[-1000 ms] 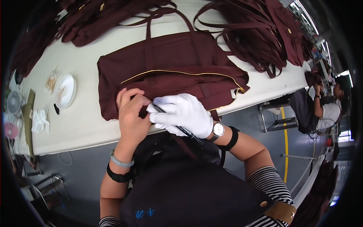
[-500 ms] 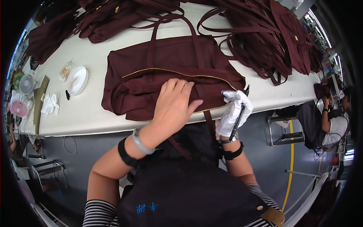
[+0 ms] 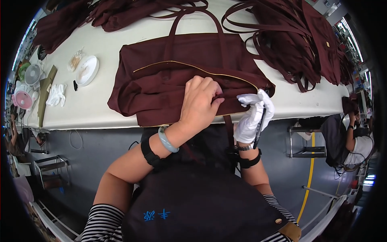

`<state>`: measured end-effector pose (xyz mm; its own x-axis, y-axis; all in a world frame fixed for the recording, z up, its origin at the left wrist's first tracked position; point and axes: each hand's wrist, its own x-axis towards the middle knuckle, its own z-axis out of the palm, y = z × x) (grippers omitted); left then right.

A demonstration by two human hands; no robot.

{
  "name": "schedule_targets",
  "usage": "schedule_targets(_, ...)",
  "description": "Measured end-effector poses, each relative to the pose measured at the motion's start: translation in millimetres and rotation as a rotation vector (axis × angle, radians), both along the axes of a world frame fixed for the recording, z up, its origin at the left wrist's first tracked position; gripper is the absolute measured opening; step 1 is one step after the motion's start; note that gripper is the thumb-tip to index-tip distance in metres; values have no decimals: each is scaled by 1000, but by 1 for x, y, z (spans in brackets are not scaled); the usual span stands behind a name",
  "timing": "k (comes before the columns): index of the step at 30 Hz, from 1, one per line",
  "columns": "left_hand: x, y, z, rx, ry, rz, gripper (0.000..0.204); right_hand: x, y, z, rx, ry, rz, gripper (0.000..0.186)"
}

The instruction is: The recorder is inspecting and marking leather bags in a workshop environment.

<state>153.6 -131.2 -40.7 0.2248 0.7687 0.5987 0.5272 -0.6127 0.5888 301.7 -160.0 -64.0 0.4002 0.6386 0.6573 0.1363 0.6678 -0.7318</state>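
Note:
A maroon fabric bag (image 3: 193, 48) lies on the table with its gold zip (image 3: 172, 61) undone. Bare-skinned, my left hand (image 3: 199, 103) is inside the opening, fingers curled on the fabric, tips partly hidden. My right hand (image 3: 254, 115), in a white glove, is closed round a slim black pen-like tool (image 3: 257, 133) at the bag's right front, just beside the zip.
Maroon bags (image 3: 290, 44) are piled at the back of the white table (image 3: 322, 103). A white dish (image 3: 86, 70), spare glove (image 3: 56, 94) and small fans (image 3: 32, 74) are on the left. A seated person (image 3: 350, 141) works at the right, beside a metal stool (image 3: 302, 149).
Since a second ago my hands have separated: the left moved right into the bag's opening and its fingers curled further; the right moved right with the tool, now held more upright.

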Motion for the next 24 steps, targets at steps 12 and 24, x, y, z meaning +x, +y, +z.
schedule_targets(12,-2,0,-1,30,-60,-50,24,36,19,46,56,-971,211,23)
schedule_targets(24,-1,2,-2,9,-73,-49,28,35,21,54,-209,-629,399,27)
